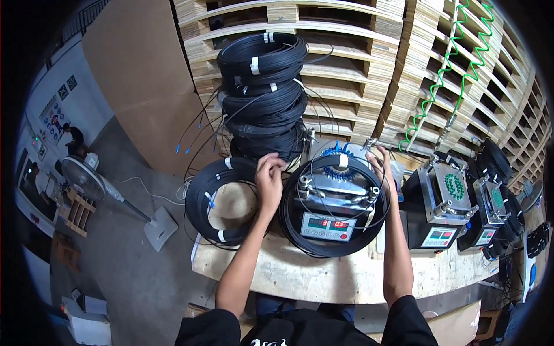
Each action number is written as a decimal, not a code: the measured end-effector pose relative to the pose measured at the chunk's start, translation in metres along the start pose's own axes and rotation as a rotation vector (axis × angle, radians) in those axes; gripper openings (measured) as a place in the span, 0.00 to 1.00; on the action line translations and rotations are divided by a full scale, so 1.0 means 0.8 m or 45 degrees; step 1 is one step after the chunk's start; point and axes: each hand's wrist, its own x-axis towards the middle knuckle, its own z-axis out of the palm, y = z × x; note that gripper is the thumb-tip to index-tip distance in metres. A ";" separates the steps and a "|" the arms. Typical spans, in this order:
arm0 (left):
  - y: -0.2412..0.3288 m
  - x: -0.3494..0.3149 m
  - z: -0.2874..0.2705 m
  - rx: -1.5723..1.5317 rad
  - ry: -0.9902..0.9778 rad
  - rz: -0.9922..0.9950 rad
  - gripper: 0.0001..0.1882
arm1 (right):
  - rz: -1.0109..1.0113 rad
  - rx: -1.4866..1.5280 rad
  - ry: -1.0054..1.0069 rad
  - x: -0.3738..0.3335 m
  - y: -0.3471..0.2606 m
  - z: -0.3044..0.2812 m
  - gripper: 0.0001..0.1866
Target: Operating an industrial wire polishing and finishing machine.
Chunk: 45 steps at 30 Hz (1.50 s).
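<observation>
Both forearms reach up from the lower edge over the wooden workbench (323, 277). Left hand (270, 176) pinches the black cable coil (333, 230) at its left rim, fingers closed on the strands; right hand (382, 167) grips the coil's upper right rim. That coil lies around a grey machine with a red display (328, 222). Another flat coil (214, 202) lies just left, a tall stack of coils (264, 92) behind, wooden pallets (358, 69) beyond.
</observation>
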 end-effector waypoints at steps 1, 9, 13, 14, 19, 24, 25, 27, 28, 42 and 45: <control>0.023 -0.023 -0.023 0.061 0.056 0.034 0.07 | -0.068 0.057 -0.042 -0.014 -0.009 0.006 0.39; 0.120 -0.089 -0.022 0.742 -0.512 0.340 0.32 | -0.372 -0.025 0.372 -0.178 -0.009 -0.008 0.07; 0.117 -0.076 -0.007 0.557 -0.373 0.340 0.21 | -0.475 -0.248 0.572 -0.250 -0.033 0.037 0.14; 0.107 -0.073 -0.008 0.398 -0.343 0.300 0.17 | -0.503 -0.382 0.564 -0.257 -0.033 0.045 0.17; 0.090 -0.067 -0.028 -0.036 -0.302 0.157 0.11 | -0.566 -0.596 0.522 -0.261 -0.026 0.068 0.27; 0.075 -0.068 -0.035 -0.382 -0.192 -0.065 0.08 | -0.536 -0.584 0.478 -0.258 -0.037 0.069 0.29; 0.073 -0.068 -0.039 -0.412 -0.200 -0.070 0.10 | -0.512 -0.585 0.467 -0.258 -0.039 0.069 0.29; 0.078 -0.069 -0.039 -0.347 -0.208 -0.060 0.11 | -0.510 -0.616 0.458 -0.259 -0.042 0.070 0.30; 0.085 -0.068 -0.038 -0.348 -0.211 -0.059 0.11 | -0.508 -0.651 0.448 -0.260 -0.044 0.069 0.31; 0.123 -0.075 -0.058 0.350 -0.271 -0.026 0.16 | -0.469 -0.858 0.293 -0.259 -0.075 0.068 0.46; 0.095 -0.072 -0.053 0.038 -0.259 -0.231 0.12 | -0.447 -0.851 0.213 -0.259 -0.088 0.062 0.42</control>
